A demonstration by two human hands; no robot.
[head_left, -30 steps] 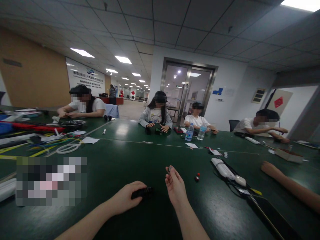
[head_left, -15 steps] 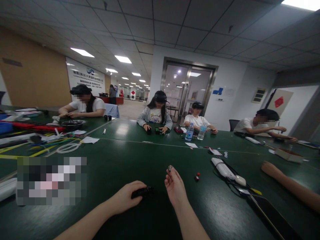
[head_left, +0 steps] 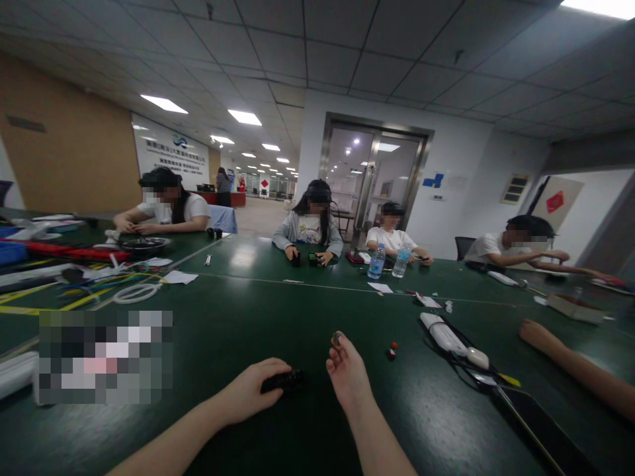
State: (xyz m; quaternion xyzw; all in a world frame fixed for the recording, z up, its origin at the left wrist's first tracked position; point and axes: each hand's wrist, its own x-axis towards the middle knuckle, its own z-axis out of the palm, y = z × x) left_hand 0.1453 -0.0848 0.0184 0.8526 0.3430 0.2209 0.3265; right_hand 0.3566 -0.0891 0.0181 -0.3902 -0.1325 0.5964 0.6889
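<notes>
My left hand [head_left: 251, 391] rests on the dark green table, its thumb and fingers wrapped round a black object [head_left: 292, 379] whose exact kind I cannot make out. The far end of that object pokes out to the right of my fingertips. Raised a little to the right of it, my right hand [head_left: 351, 377] is palm up, with a small grey metallic piece [head_left: 337, 338] pinched between thumb and fingertips. Most of the piece is covered by the fingers. On the table to the right of this hand lies a small red, white and black item [head_left: 392, 351].
A white power strip [head_left: 444, 334] with black cables and a dark phone-like slab [head_left: 543, 423] lie at right, near another person's arm [head_left: 570, 360]. Two water bottles [head_left: 376, 262] stand across the table [head_left: 223, 304]. Cable coils [head_left: 136, 293] lie left. Several people sit opposite.
The small metallic piece has turned slightly in my right fingertips. My left hand stays in place. At the far right, a co-worker's arm has reached further right.
</notes>
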